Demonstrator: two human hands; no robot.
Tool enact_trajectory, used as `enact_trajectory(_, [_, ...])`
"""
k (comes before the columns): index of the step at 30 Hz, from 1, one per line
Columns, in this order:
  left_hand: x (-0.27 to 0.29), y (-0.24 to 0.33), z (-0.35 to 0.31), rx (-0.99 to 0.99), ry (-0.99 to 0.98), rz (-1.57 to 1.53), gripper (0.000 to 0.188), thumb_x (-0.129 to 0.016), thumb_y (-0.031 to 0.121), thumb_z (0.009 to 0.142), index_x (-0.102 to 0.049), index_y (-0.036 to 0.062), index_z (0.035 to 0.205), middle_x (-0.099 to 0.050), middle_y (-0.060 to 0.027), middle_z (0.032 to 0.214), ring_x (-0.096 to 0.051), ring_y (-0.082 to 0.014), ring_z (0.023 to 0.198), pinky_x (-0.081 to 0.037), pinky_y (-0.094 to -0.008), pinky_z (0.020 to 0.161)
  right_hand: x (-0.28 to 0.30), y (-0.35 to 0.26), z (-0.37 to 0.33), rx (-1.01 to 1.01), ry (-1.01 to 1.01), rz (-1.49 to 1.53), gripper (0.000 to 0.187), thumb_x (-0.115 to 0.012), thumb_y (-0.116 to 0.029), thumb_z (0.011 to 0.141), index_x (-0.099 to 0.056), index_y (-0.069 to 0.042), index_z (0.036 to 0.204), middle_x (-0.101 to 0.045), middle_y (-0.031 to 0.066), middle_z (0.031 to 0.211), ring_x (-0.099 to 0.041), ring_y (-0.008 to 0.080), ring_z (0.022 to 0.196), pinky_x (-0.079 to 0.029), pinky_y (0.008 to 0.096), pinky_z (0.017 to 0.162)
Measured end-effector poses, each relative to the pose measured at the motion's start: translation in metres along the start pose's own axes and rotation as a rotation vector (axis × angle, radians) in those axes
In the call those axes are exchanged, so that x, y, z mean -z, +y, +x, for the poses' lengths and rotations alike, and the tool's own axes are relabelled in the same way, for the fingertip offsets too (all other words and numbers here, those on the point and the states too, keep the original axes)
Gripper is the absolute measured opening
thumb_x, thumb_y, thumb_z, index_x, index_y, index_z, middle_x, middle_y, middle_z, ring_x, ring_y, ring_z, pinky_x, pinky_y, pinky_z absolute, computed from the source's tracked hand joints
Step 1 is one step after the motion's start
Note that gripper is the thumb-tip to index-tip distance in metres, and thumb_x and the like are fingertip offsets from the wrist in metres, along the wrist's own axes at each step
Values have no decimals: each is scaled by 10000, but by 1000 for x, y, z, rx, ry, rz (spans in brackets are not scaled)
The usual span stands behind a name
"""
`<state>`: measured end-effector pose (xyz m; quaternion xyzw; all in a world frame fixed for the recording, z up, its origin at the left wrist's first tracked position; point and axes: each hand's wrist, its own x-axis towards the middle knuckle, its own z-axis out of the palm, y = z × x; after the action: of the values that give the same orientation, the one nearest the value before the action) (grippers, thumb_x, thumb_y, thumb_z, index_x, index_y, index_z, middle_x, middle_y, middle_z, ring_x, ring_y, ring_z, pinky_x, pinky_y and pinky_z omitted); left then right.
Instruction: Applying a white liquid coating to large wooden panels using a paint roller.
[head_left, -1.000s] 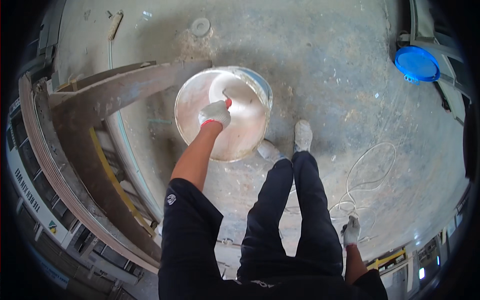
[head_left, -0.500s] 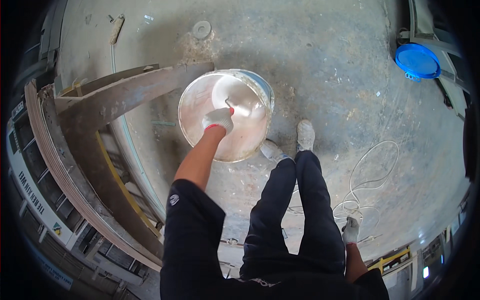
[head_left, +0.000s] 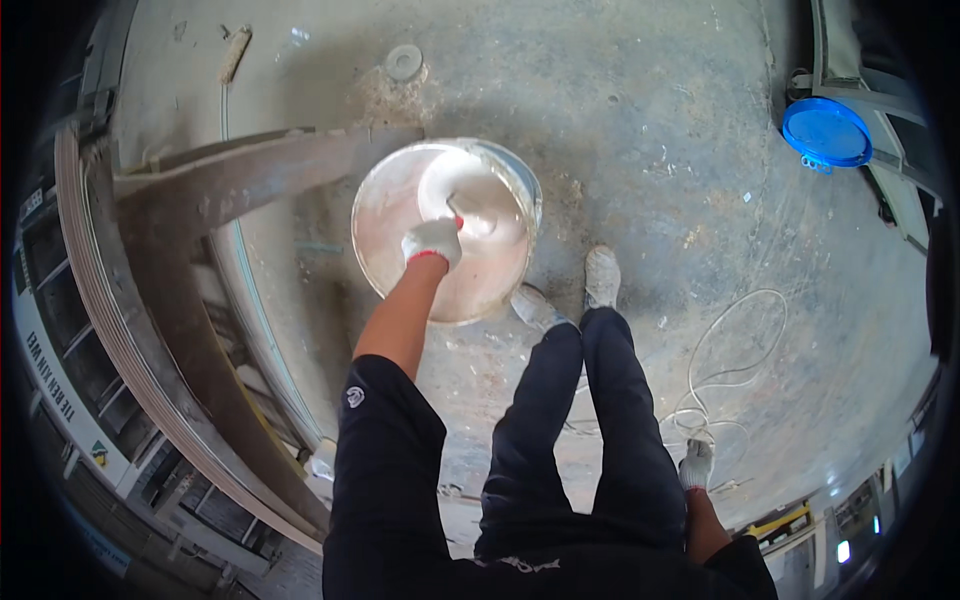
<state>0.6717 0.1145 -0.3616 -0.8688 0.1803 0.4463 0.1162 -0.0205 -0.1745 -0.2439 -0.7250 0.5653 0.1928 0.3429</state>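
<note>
Clock from view centre. My left hand (head_left: 430,240), in a white knit glove with a red cuff edge, is closed on a red-handled tool with a thin bent metal rod (head_left: 459,222). Tool is inside the large round white tub with pinkish smeared walls (head_left: 383,235), 11 o'clock, wet white liquid pooled in it. My right hand (head_left: 697,464), 4 o'clock, same glove, hangs with fingers curled; can't tell if it grips anything. Thin white looped hose (head_left: 785,312) at 3–4.

Surface: grey concrete floor (head_left: 660,110), scuffed, white-speckled, rusty stains near the tub. Pale grey round disc (head_left: 404,62) at 11, shaggy beige paint roller (head_left: 236,55) at 10–11. Room: bright blue round plastic lid or basin (head_left: 828,133) at 2, long brown-grey boarded frame (head_left: 160,270) at 9.
</note>
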Motion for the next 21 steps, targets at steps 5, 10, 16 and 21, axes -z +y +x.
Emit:
enact_trajectory(5, [-3, -41, -90, 79, 145, -271, 342, -617, 340, 894, -573, 146, 1173, -711, -242, 1037, -684, -447, 983, -511, -564, 841, 30, -78, 19, -540, -11, 203, 220, -517, -221, 1070, -655, -61, 1133, -534, 31, 617, -448, 113, 427, -338, 300, 395])
enact_trajectory(10, [20, -33, -231, 286, 199, -481, 460, -708, 315, 865, -561, 107, 1248, -704, -254, 1026, -680, -454, 964, -517, -534, 837, 49, -107, 43, -387, -165, 250, 265, -515, -275, 1066, -624, -70, 1192, -521, 33, 611, -495, 139, 420, -382, 307, 375])
enact_trajectory(16, [-19, -13, -325, 272, 610, -745, 449, -711, 306, 889, -573, 60, 1239, -704, -245, 974, -684, -453, 895, -521, -541, 795, 62, -158, 58, -272, -185, 297, 281, -501, -277, 1073, -604, -63, 1222, -526, 37, 641, -510, 148, 425, -378, 301, 369])
enact_trajectory(21, [-73, -18, -283, 178, 983, -645, 443, -698, 366, 916, -594, 45, 1202, -688, -253, 981, -674, -460, 882, -518, -536, 766, 60, -151, 47, -251, -124, 267, 266, -504, -279, 1072, -612, -66, 1190, -525, 37, 639, -503, 148, 424, -379, 300, 375])
